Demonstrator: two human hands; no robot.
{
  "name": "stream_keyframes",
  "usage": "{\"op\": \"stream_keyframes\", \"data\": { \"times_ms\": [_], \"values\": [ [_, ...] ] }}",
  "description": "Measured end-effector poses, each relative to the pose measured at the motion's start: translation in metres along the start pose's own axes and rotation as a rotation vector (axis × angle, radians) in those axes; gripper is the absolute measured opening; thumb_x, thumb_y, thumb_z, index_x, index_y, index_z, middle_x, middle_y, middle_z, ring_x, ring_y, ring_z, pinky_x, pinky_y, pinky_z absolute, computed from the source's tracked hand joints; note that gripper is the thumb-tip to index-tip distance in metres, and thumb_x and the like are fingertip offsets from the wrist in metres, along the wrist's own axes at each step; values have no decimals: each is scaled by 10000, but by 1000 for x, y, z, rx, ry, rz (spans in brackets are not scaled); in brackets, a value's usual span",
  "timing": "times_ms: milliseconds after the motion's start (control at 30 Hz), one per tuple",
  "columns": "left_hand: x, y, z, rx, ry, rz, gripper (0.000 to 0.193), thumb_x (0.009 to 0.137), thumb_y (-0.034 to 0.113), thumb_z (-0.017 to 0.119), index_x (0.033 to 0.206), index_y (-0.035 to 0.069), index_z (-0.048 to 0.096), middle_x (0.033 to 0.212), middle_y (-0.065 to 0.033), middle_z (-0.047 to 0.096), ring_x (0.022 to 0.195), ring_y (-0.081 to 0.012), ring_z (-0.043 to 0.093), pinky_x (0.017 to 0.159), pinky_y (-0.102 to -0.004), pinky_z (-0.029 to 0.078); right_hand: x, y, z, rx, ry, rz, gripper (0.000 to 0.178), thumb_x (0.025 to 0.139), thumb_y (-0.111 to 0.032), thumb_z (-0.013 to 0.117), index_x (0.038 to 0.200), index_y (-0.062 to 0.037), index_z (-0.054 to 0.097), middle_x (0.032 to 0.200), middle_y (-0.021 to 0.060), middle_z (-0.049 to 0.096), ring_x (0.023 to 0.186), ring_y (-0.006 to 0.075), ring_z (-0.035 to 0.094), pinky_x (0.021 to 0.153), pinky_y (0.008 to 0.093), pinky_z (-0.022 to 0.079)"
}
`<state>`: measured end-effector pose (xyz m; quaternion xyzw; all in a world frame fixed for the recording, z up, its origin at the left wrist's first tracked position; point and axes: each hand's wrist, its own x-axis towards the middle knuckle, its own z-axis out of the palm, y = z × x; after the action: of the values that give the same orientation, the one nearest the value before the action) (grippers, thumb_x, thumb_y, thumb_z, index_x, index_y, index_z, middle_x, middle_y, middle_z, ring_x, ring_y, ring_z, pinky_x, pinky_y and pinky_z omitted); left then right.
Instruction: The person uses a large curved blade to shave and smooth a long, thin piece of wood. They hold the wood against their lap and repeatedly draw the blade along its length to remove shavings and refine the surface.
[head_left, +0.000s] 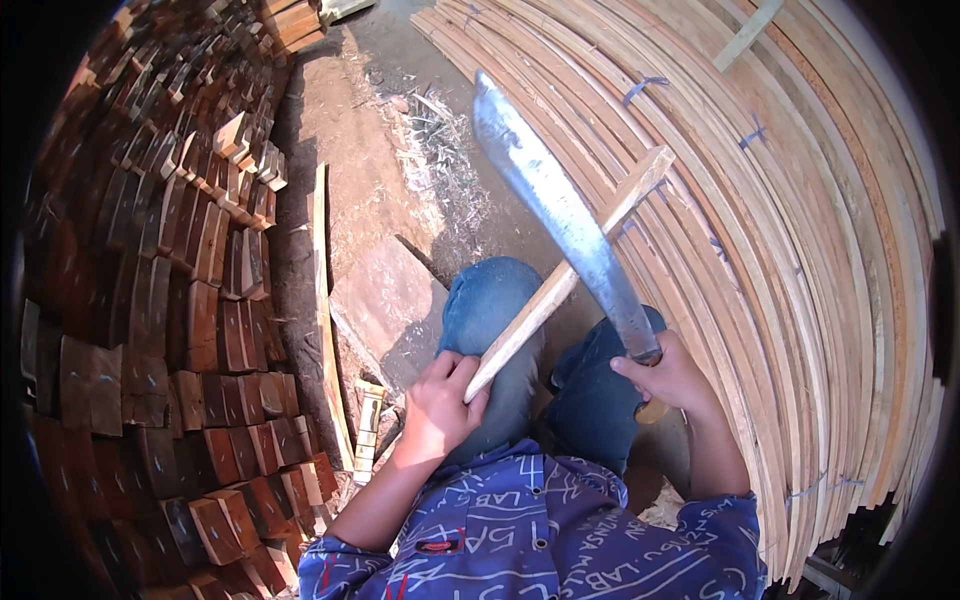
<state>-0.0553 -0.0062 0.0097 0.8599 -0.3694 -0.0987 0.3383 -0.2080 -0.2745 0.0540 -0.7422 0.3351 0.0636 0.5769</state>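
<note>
My left hand (441, 405) is closed round the near end of a pale wooden stick (535, 312), which slants up and away to the right above my knees. In my right hand (664, 375) is a machete (555, 195), gripped by its wooden handle. Its broad steel blade points up and to the left, tip far from me. The blade crosses in front of the stick about midway along; whether the two touch I cannot tell. Beyond the blade the stick's squared far end shows over the long strips at the right.
Stacked dark wood blocks (205, 330) line the left side. Bundles of long sawn strips (760, 250), tied with blue bands, fill the right. A flat slab (385, 300) lies before my knees, beside a thin lath (322, 300). Shavings (440, 150) litter the ground ahead.
</note>
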Motion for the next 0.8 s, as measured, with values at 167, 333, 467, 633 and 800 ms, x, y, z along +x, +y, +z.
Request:
{"op": "stream_keyframes", "data": {
  "times_ms": [167,333,467,633,800],
  "values": [
    [-1,-6,2,-30,44,26,160,818,93,711,965,31,692,866,-153,631,738,-370,648,659,-431,531,0,-9,-14,46,-31,13,277,885,-196,764,739,-28,598,550,5,545,464,77,525,439,251,418],
    [5,-3,2,-10,23,25,162,819,89,708,969,32,689,855,-152,625,736,-374,644,653,-431,527,12,-9,-3,208,56,82,265,890,-198,757,765,-21,603,564,5,548,469,80,523,445,252,418],
    [6,-2,1,-13,16,23,162,820,88,707,971,32,688,854,-152,623,739,-375,644,658,-431,528,1,13,8,-107,-20,95,271,867,-243,785,885,-4,658,572,1,552,473,77,526,444,246,411],
    [3,-6,3,-38,23,18,157,823,89,704,969,34,686,863,-151,620,747,-379,642,657,-434,526,9,-1,-5,166,11,5,285,878,-233,773,803,-15,604,560,4,543,456,87,517,440,244,406],
    [8,0,-1,-15,-7,14,155,825,86,702,972,41,684,871,-151,616,758,-383,639,663,-440,524,14,1,2,87,-5,73,309,885,-244,762,780,-13,586,558,6,538,456,95,521,442,258,421]
  ]
}}
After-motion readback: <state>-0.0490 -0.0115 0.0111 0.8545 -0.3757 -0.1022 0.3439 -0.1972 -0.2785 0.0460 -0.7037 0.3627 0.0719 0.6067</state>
